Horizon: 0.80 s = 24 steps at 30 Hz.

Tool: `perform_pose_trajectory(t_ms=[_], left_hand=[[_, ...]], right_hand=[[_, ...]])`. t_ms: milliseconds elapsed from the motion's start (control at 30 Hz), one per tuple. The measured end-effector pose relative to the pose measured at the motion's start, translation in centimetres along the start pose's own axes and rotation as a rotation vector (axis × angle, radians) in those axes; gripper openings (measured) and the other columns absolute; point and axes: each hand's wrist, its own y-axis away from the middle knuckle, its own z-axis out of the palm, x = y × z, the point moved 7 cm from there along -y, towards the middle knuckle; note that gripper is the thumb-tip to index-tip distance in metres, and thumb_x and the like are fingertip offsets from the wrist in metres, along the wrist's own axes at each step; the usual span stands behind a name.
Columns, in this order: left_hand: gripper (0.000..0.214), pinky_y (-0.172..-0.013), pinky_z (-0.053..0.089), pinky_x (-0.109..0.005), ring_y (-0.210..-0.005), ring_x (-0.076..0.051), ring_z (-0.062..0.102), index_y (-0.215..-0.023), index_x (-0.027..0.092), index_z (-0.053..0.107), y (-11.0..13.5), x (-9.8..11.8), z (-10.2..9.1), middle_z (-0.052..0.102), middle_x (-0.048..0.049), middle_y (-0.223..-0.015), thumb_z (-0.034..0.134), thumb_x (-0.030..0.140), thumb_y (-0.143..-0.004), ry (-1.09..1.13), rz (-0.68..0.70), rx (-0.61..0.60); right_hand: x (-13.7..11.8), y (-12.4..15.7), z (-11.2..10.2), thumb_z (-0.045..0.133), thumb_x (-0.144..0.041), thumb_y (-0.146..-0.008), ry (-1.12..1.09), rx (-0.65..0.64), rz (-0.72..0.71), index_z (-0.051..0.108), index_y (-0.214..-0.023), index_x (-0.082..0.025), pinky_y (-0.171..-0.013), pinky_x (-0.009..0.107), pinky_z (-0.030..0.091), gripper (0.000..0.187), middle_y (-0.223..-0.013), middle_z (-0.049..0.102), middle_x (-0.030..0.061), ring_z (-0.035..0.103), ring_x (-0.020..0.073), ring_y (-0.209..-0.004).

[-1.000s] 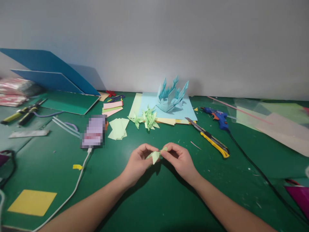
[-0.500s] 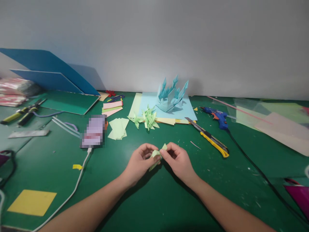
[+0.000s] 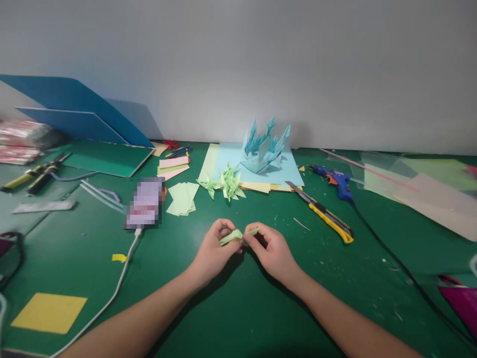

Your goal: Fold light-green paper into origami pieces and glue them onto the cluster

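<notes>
Between my hands, just above the green table, is a small folded piece of light green paper [image 3: 231,236]. My left hand [image 3: 215,248] pinches its left part between thumb and fingers. On its right end, the thumb and forefinger of my right hand [image 3: 271,248] are closed, and a pointed tip sticks out past them. Fingers cover part of the folds. Beyond the hands lie several folded light green paper flowers [image 3: 231,183] and a fanned stack of light green paper slips [image 3: 182,199]. Behind them a light blue folded paper piece with upright points [image 3: 263,154] stands on light blue sheets [image 3: 229,154].
A yellow utility knife [image 3: 328,219] with its blade out and a blue glue gun [image 3: 341,186] with a black cord lie to the right. On the left are a phone [image 3: 145,203] on a white cable, pliers [image 3: 44,174] and a yellow paper [image 3: 49,312]. A wall rises behind.
The light green paper has turned in my fingers: it now lies flatter, one strip pointing left. My right hand has shifted slightly left and its tip of paper has tilted down.
</notes>
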Motion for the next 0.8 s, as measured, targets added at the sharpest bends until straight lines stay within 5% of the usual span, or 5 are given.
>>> perform_pose_trajectory(t_ms=[267,400,800], left_hand=[[0.018,-0.051,0.039,-0.020,-0.049,-0.006,0.049,-0.072,0.018,0.050,0.0,0.6,0.1,0.052,0.0073,-0.061,0.066,0.023,-0.066,-0.171,0.065,-0.038],[0.016,-0.054,0.041,-0.020,-0.052,-0.006,0.050,-0.073,0.017,0.055,-0.1,1.0,0.0,0.058,0.0043,-0.069,0.066,0.024,-0.064,-0.187,0.060,-0.018],[0.022,-0.057,0.045,-0.021,-0.055,-0.010,0.058,-0.076,0.016,0.061,0.0,0.5,-0.4,0.063,0.0026,-0.057,0.073,0.023,-0.060,-0.099,-0.039,-0.022]], right_hand=[[-0.3,0.2,-0.1,0.051,-0.025,-0.081,-0.117,-0.034,-0.030,0.053,-0.084,-0.020,-0.064,0.027,0.045,0.006,-0.079,0.055,0.0021,0.054,0.0147,-0.070],[-1.4,0.2,-0.4,0.057,-0.020,-0.078,-0.080,-0.025,-0.159,0.057,-0.104,-0.023,-0.073,0.030,0.048,0.026,-0.098,0.055,0.0057,0.055,0.0165,-0.082],[-1.2,0.2,-0.4,0.057,-0.021,-0.081,-0.083,0.005,-0.147,0.060,-0.084,-0.021,-0.066,0.029,0.049,0.004,-0.081,0.058,0.0029,0.057,0.0153,-0.072]])
